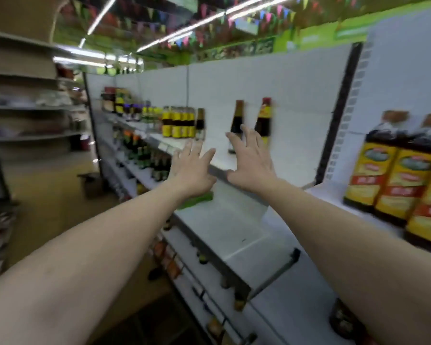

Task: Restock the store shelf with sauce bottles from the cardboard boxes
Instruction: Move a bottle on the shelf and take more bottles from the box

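Note:
Both my arms stretch out toward a white store shelf. My left hand is spread with straight fingers and holds nothing. My right hand is also spread and empty, just in front of two dark sauce bottles. One dark bottle stands right behind its fingertips, a second with a red cap and yellow label to its right. A third dark bottle stands to the left beside a row of yellow-labelled bottles. No cardboard box for restocking is clearly in view.
Large yellow-labelled bottles stand on the shelf section at the right. Lower shelves hold more bottles. Across the aisle at left stands another shelving unit. A small brown box sits on the floor farther down the aisle.

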### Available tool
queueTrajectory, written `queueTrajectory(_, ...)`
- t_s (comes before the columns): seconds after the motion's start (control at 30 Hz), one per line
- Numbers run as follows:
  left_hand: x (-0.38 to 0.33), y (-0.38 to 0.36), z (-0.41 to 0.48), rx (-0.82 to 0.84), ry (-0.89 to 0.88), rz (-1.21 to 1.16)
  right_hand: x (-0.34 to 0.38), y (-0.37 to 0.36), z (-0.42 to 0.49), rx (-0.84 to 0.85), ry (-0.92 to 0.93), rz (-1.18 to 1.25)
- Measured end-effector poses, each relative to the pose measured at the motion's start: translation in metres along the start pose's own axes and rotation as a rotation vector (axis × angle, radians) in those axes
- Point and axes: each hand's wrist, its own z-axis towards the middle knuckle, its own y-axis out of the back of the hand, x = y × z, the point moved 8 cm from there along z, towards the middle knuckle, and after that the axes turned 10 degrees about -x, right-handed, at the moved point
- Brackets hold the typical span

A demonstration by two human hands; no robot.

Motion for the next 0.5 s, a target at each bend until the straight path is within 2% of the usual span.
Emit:
queueTrajectory(0.13,0.052,-0.068,-0.058,0.191,0.139,-0.030,0.039,-0.088,-0.036,0.202,0.000,0.121)
queueTrajectory(0.23,0.073,-0.121,-0.106,0.292,0.178,-0.020,0.053,-0.153,-0.074,0.315,-0.020,0.168)
queueTrajectory(0.4,0.090,-0.208,-0.208,0.508,0.156,-0.046,0.045,-0.263,-0.170,0.541,-0.038,0.146)
queueTrajectory(0.5,0.101,-0.270,-0.286,0.690,0.236,-0.077,0.032,-0.331,-0.252,0.750,-0.121,0.167)
